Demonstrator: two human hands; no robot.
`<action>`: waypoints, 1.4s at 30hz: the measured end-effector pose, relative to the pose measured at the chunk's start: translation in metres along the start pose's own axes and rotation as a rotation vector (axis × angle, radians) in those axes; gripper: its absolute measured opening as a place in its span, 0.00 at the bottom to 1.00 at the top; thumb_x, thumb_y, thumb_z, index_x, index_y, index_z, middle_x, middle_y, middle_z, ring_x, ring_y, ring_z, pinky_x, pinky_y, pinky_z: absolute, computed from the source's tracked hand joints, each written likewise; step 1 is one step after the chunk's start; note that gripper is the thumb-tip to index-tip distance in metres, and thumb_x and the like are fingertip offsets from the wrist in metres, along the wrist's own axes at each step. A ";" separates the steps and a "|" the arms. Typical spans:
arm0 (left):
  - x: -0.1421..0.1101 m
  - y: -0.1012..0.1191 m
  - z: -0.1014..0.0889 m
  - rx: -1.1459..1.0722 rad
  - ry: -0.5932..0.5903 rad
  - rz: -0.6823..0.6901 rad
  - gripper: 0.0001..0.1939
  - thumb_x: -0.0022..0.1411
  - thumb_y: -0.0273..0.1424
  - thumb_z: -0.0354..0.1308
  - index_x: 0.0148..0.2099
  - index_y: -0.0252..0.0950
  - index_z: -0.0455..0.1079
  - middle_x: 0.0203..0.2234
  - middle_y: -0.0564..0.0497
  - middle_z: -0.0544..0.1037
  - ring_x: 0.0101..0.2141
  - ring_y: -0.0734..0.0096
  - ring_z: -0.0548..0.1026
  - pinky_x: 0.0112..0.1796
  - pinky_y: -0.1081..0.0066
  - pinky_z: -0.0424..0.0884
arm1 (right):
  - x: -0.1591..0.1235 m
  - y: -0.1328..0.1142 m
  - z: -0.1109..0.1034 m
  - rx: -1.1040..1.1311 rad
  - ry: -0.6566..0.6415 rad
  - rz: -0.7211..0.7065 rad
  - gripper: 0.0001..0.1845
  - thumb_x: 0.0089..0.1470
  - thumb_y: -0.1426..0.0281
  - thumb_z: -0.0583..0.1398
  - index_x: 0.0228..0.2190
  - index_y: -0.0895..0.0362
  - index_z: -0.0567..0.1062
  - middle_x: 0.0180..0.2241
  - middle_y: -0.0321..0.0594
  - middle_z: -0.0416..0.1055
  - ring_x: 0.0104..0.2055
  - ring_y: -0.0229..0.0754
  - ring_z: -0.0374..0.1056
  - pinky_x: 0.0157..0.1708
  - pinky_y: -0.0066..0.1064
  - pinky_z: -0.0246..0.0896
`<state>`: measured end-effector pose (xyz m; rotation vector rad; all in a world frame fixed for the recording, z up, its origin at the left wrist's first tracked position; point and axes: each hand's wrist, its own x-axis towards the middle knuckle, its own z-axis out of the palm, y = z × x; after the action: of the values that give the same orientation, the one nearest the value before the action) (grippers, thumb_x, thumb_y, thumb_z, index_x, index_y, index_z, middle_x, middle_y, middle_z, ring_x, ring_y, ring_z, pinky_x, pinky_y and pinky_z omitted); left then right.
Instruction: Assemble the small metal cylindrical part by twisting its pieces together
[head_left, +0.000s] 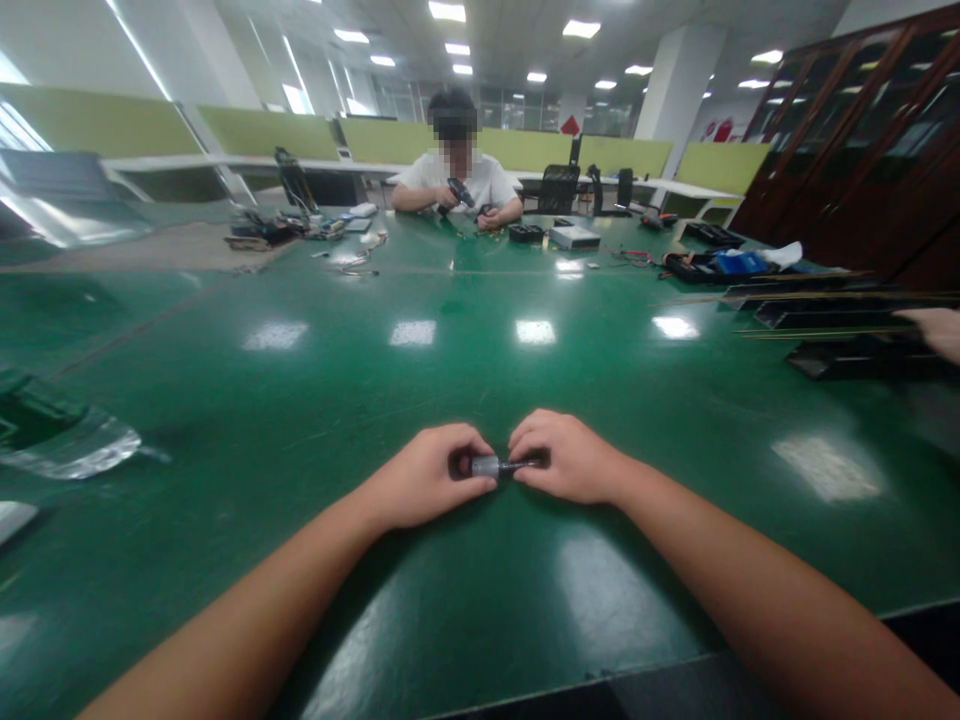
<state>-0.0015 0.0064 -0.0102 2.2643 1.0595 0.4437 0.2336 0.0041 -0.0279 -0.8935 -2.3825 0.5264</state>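
Note:
Just above the green tabletop (465,370), or resting on it, lies a small grey cylinder (486,466) with a thin dark shaft (517,465) pointing right; its exact kind is too small to tell. My left hand (431,475) is curled around the cylinder's left end, thumb below and fingers above. From the other side, my right hand (566,458) closes its fingers about the dark shaft. The shaft's far end is partly hidden within the right hand's grip. Both hands are close together, with a narrow gap between the fingertips.
Across the table sits a person (457,170) holding a power drill (460,192). Black channel pieces (832,355) lie at right, near another person's hand (937,330). A clear plastic object (82,450) stands at left. A tool case (705,268) and loose parts line the far side.

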 end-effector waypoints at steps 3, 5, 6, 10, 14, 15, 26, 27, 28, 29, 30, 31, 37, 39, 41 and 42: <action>0.000 0.001 -0.001 0.005 -0.002 0.001 0.11 0.57 0.35 0.63 0.42 0.36 0.74 0.31 0.52 0.75 0.31 0.69 0.73 0.33 0.72 0.68 | 0.000 0.000 -0.001 -0.010 -0.005 0.005 0.06 0.48 0.75 0.65 0.32 0.57 0.81 0.38 0.41 0.78 0.43 0.43 0.70 0.45 0.35 0.65; 0.000 0.002 -0.001 0.003 -0.005 0.001 0.11 0.57 0.35 0.63 0.42 0.36 0.74 0.32 0.52 0.75 0.31 0.69 0.74 0.34 0.72 0.69 | 0.000 0.000 -0.002 -0.017 -0.008 0.006 0.06 0.48 0.75 0.65 0.32 0.57 0.81 0.38 0.41 0.78 0.43 0.44 0.70 0.45 0.35 0.65; 0.000 0.002 -0.002 0.000 -0.007 0.000 0.11 0.58 0.36 0.63 0.42 0.36 0.74 0.32 0.52 0.75 0.32 0.69 0.74 0.34 0.72 0.69 | 0.000 0.001 -0.002 -0.019 -0.011 0.005 0.06 0.48 0.75 0.65 0.32 0.57 0.80 0.38 0.41 0.78 0.42 0.43 0.70 0.45 0.35 0.65; 0.000 0.003 -0.003 0.001 -0.010 -0.004 0.11 0.58 0.36 0.63 0.42 0.36 0.74 0.32 0.51 0.76 0.32 0.68 0.74 0.34 0.71 0.69 | -0.001 0.001 -0.003 -0.026 -0.018 -0.004 0.05 0.49 0.75 0.65 0.31 0.57 0.80 0.38 0.41 0.78 0.42 0.43 0.70 0.45 0.34 0.65; 0.000 0.003 -0.002 0.001 -0.010 -0.008 0.11 0.58 0.36 0.63 0.41 0.36 0.74 0.32 0.51 0.75 0.32 0.68 0.73 0.34 0.71 0.69 | -0.003 0.000 -0.006 -0.034 -0.032 0.007 0.04 0.49 0.75 0.65 0.31 0.56 0.80 0.38 0.40 0.78 0.42 0.43 0.70 0.46 0.35 0.65; 0.000 0.002 -0.002 -0.001 -0.011 -0.008 0.11 0.58 0.36 0.63 0.42 0.36 0.74 0.32 0.51 0.75 0.32 0.68 0.73 0.34 0.71 0.69 | -0.003 0.000 -0.007 -0.036 -0.043 0.011 0.05 0.50 0.75 0.65 0.31 0.56 0.80 0.37 0.40 0.78 0.42 0.43 0.70 0.46 0.35 0.65; -0.001 0.003 -0.002 0.006 -0.025 -0.012 0.11 0.59 0.37 0.62 0.42 0.36 0.74 0.32 0.51 0.75 0.31 0.69 0.73 0.33 0.72 0.68 | -0.004 0.000 -0.012 -0.058 -0.068 0.019 0.04 0.50 0.75 0.64 0.31 0.57 0.79 0.36 0.40 0.77 0.41 0.42 0.70 0.45 0.35 0.64; -0.001 0.003 -0.002 0.003 -0.022 -0.011 0.11 0.59 0.36 0.62 0.42 0.36 0.74 0.32 0.51 0.75 0.31 0.69 0.73 0.33 0.72 0.68 | -0.004 0.000 -0.012 -0.058 -0.067 0.022 0.04 0.50 0.75 0.64 0.31 0.57 0.79 0.36 0.41 0.77 0.41 0.42 0.70 0.45 0.35 0.64; -0.001 0.003 -0.002 0.002 -0.024 -0.010 0.11 0.59 0.36 0.62 0.42 0.36 0.74 0.32 0.51 0.76 0.31 0.69 0.73 0.33 0.72 0.68 | -0.005 0.000 -0.013 -0.058 -0.067 0.026 0.04 0.50 0.75 0.64 0.31 0.57 0.79 0.36 0.41 0.77 0.41 0.42 0.70 0.45 0.35 0.64; -0.001 0.003 -0.002 -0.004 -0.018 -0.009 0.11 0.59 0.36 0.62 0.42 0.36 0.74 0.32 0.51 0.75 0.31 0.69 0.73 0.33 0.72 0.68 | -0.005 0.000 -0.014 -0.060 -0.069 0.030 0.04 0.50 0.75 0.64 0.31 0.57 0.80 0.36 0.40 0.78 0.41 0.42 0.70 0.45 0.35 0.64; -0.001 0.003 -0.002 -0.006 -0.021 -0.012 0.11 0.59 0.37 0.62 0.42 0.36 0.74 0.32 0.51 0.75 0.31 0.69 0.73 0.33 0.72 0.69 | -0.005 0.000 -0.014 -0.063 -0.074 0.034 0.04 0.50 0.75 0.64 0.31 0.57 0.80 0.36 0.40 0.78 0.41 0.42 0.70 0.45 0.35 0.64; -0.001 0.002 -0.002 -0.007 -0.017 -0.010 0.12 0.59 0.37 0.62 0.42 0.36 0.74 0.32 0.51 0.76 0.31 0.69 0.73 0.33 0.72 0.69 | -0.006 0.000 -0.016 -0.066 -0.080 0.039 0.04 0.50 0.75 0.64 0.31 0.57 0.79 0.36 0.40 0.77 0.42 0.43 0.70 0.45 0.35 0.64; -0.002 0.002 -0.002 0.004 0.000 -0.002 0.11 0.59 0.37 0.62 0.42 0.37 0.74 0.31 0.51 0.76 0.31 0.69 0.74 0.33 0.71 0.69 | -0.007 0.003 -0.021 -0.070 -0.107 0.078 0.04 0.49 0.74 0.65 0.31 0.56 0.80 0.36 0.40 0.77 0.41 0.42 0.70 0.45 0.35 0.65; -0.002 0.002 -0.002 0.002 0.005 -0.002 0.11 0.59 0.37 0.62 0.41 0.37 0.74 0.31 0.51 0.76 0.30 0.69 0.74 0.32 0.72 0.68 | -0.007 0.004 -0.022 -0.065 -0.107 0.083 0.05 0.49 0.74 0.65 0.31 0.56 0.80 0.36 0.40 0.77 0.41 0.42 0.71 0.45 0.35 0.64; -0.002 0.001 -0.002 -0.004 0.008 -0.003 0.11 0.59 0.37 0.62 0.41 0.37 0.74 0.31 0.51 0.76 0.30 0.69 0.74 0.32 0.72 0.68 | -0.007 0.004 -0.023 -0.059 -0.109 0.089 0.05 0.48 0.75 0.65 0.31 0.56 0.80 0.36 0.40 0.77 0.41 0.42 0.71 0.45 0.35 0.64; -0.002 0.001 -0.001 -0.006 0.009 -0.002 0.11 0.59 0.37 0.62 0.41 0.37 0.74 0.31 0.51 0.76 0.30 0.69 0.73 0.32 0.72 0.69 | -0.007 0.004 -0.024 -0.058 -0.110 0.090 0.05 0.48 0.75 0.65 0.31 0.56 0.80 0.36 0.40 0.77 0.41 0.42 0.71 0.45 0.35 0.64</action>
<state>-0.0029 0.0047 -0.0085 2.2575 1.0633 0.4557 0.2544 0.0064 -0.0137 -1.0260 -2.4765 0.5569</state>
